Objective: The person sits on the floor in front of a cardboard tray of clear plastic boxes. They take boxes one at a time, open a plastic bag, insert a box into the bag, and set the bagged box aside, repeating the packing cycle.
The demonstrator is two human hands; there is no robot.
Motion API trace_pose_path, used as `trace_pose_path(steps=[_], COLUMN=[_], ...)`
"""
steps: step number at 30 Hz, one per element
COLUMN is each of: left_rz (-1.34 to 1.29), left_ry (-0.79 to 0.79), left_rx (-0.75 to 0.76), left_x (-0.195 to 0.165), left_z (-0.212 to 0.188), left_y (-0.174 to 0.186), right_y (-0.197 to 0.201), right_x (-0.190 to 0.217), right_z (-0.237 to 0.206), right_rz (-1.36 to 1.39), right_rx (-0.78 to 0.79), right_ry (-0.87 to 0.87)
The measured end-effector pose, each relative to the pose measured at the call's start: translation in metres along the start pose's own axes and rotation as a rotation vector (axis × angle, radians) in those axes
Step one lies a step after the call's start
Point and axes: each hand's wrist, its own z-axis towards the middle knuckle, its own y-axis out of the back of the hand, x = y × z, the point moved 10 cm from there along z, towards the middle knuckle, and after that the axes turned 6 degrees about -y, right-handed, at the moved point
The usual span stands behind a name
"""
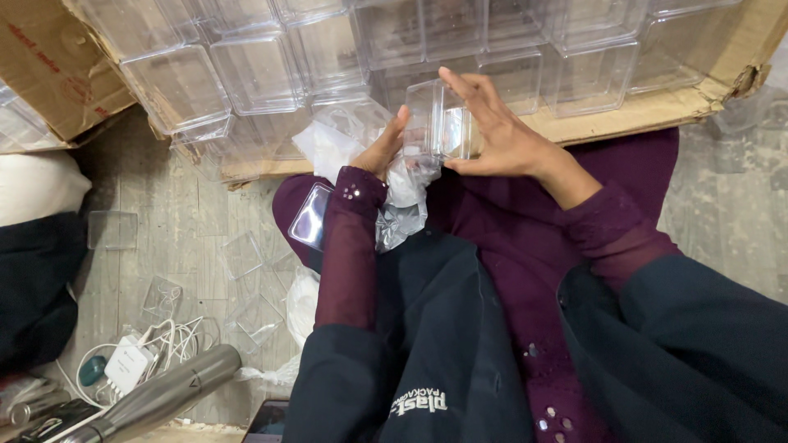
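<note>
Cardboard makes the biggest thing here: a wide flat box (657, 107) at the top of the view, packed with rows of clear plastic boxes (263, 70) standing side by side. It looks nearly full, so most of the packing seems done, though the far end runs out of view. A few loose clear lids and boxes (246, 254) lie on the grey floor (164, 197) to the left, so some pieces seem to be left. More stuff sits lower left: a silver bottle (164, 398) and a white charger with its cable (131, 361). That side is crowded, and the cardboard edge is just past the fingers, so open room is small. The person sits with purple cloth over the lap. The right hand (501, 135) is spread wide, fingers curled around one small clear box (435, 123), held upright just in front of the cardboard edge. The left hand (382, 148) is half closed, its thumb touching the box's near side, and maybe it also pinches the crinkly plastic wrap (402, 205) below, but that part is hard to see.
</note>
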Motion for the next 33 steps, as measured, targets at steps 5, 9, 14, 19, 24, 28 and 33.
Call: trace_pose_path(steps=[5, 9, 14, 19, 24, 28, 33], left_rz=[0.121, 0.082, 0.068, 0.060, -0.128, 0.359, 0.528], left_ry=[-0.030, -0.023, 0.025, 0.009, 0.004, -0.232, -0.269], left_rx=[-0.073, 0.033, 0.050, 0.144, 0.323, 0.306, 0.219], left_x=[0.001, 0.002, -0.002, -0.008, -0.016, -0.048, -0.095], left_z=[0.006, 0.005, -0.002, -0.003, -0.023, -0.029, -0.083], left_y=[0.013, 0.002, -0.008, -0.021, -0.044, -0.062, -0.046], right_y=[0.000, -0.003, -0.003, 0.000, 0.030, 0.033, 0.012], right_x=[-0.001, -0.009, -0.008, -0.006, -0.020, -0.041, -0.051], right_z=[-0.002, -0.002, -0.001, -0.003, -0.017, -0.019, 0.015], right_rz=[-0.032, -0.019, -0.020, -0.031, -0.426, -0.928, -0.642], right_rx=[-0.034, 0.003, -0.003, -0.009, -0.163, -0.131, -0.224], right_ry=[0.012, -0.054, -0.032, -0.020, -0.164, -0.266, -0.071])
